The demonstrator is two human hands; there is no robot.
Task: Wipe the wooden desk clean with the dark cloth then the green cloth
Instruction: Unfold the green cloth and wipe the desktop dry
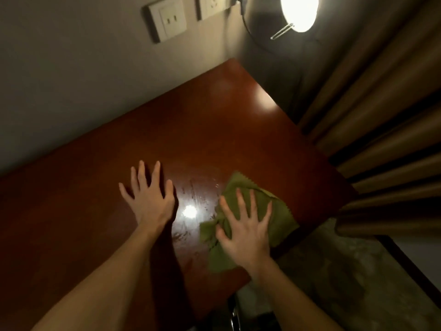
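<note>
The right hand (245, 232) lies flat on the green cloth (279, 218), fingers straight and spread wide, palm pressing the fabric onto the wooden desk (191, 130). Nothing is pinched or gripped; the cloth is simply held down under the open palm. The left hand (149, 197) is likewise open, fingers fanned out and laid flat on bare wood, well apart from the cloth, with a bright reflected spot of light on the surface between the two hands. Streaky smears show on the wood around that glare, between the left hand and the cloth's near edge. The green cloth is rumpled, bunched near the thumb and spreading out past the fingertips, and it sits close to the desk's right edge, its outer corner just beside or slightly over that edge; which one cannot be told. Beyond the hands a wide stretch of bare desk runs away to the far corner, and more open wood lies to the left of the left hand. The desk's long far side meets a pale wall (71, 80) carrying a wall switch (167, 19) and a socket (213, 7). Past the right edge hang heavy brown curtains (381, 115), and a lit lamp (299, 10) glows above the far corner. Patterned floor (358, 271) shows below the right edge.
</note>
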